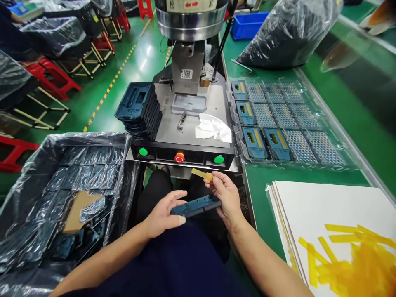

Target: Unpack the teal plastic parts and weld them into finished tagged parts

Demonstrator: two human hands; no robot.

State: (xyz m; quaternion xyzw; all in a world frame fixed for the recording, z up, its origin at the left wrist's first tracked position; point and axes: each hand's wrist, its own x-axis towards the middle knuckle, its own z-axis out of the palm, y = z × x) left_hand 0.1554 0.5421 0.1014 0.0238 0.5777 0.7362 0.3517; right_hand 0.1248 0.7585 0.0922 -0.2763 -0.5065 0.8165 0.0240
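Note:
A dark blue plastic housing (196, 205) is held edge-on in front of my lap. My left hand (163, 212) grips its left end, thumb below and fingers along the far side. My right hand (225, 196) pinches a yellow strip (201, 173) between thumb and forefinger, above the housing. Its lower fingers touch the housing's right end. Beyond my hands stands a press (192, 45) with a pale fixture (189, 103) under its head. A stack of dark blue housings (139, 109) sits at the left of the press plate, and a crumpled white cloth (213, 128) lies at the right.
Green buttons (143, 152) and a red stop button (179, 157) line the press front. On the left, a lined bin (128, 144) holds bagged parts. To the right are a clear tray (309, 166) with several housings and a white board (321, 202) with loose yellow strips.

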